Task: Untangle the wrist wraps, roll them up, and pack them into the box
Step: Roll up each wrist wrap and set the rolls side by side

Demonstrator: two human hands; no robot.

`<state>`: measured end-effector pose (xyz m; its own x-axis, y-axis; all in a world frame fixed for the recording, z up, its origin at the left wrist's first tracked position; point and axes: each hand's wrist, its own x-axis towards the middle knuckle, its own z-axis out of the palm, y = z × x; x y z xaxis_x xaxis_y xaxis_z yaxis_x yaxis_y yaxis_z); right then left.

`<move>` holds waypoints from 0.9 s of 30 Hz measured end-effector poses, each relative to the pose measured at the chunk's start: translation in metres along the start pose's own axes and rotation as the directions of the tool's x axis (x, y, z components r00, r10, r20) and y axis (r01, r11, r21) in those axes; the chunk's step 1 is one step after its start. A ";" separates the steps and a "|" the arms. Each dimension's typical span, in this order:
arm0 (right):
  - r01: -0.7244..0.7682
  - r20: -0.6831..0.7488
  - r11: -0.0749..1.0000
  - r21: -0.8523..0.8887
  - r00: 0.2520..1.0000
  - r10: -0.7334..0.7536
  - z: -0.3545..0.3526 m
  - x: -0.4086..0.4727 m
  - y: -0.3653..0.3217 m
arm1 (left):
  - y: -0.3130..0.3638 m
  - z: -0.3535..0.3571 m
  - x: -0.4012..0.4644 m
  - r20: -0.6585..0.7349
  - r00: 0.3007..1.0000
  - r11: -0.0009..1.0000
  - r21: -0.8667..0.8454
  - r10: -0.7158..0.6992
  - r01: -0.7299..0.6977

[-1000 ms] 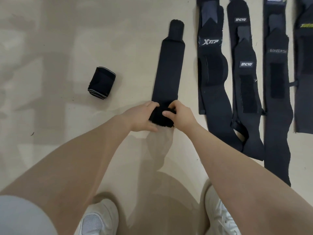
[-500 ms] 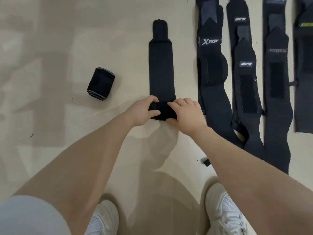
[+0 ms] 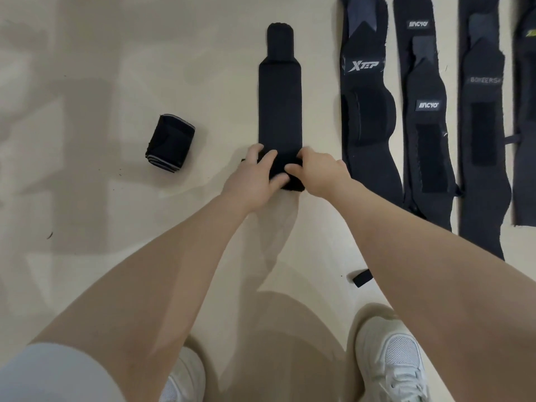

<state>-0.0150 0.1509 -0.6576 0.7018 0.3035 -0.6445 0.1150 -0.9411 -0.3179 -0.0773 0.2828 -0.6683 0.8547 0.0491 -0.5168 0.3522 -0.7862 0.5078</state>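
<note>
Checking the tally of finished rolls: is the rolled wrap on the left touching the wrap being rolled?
Apart. The head view shows bare floor between the rolled wrap and the flat wrap.

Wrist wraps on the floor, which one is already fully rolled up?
The small black roll left of both hands, lying alone; the others lie flat or only partly rolled.

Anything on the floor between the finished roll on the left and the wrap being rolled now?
Nothing: in the head view the floor is bare between the finished roll and the wrap being rolled. Only the left hand reaches in nearer the person.
</note>
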 end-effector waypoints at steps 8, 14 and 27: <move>0.092 -0.227 0.964 -0.250 0.962 -0.151 -0.016 0.011 0.000 | 0.001 -0.004 0.013 0.017 0.999 0.994 -0.103 -0.036 0.037; 0.383 -0.250 0.886 -0.261 0.860 -0.446 0.002 0.006 0.015 | -0.005 -0.009 0.016 0.048 0.989 0.865 -0.479 -0.142 0.148; -0.157 0.219 0.513 0.844 0.974 -0.062 0.000 -0.015 0.015 | 0.008 -0.014 -0.002 0.338 0.903 0.290 -0.865 -0.266 0.410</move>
<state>-0.0239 0.1325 -0.6532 0.5223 0.3864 -0.7602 -0.6445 -0.4049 -0.6486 -0.0703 0.2850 -0.6535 0.5488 0.0448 -0.8348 0.7823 0.3245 0.5317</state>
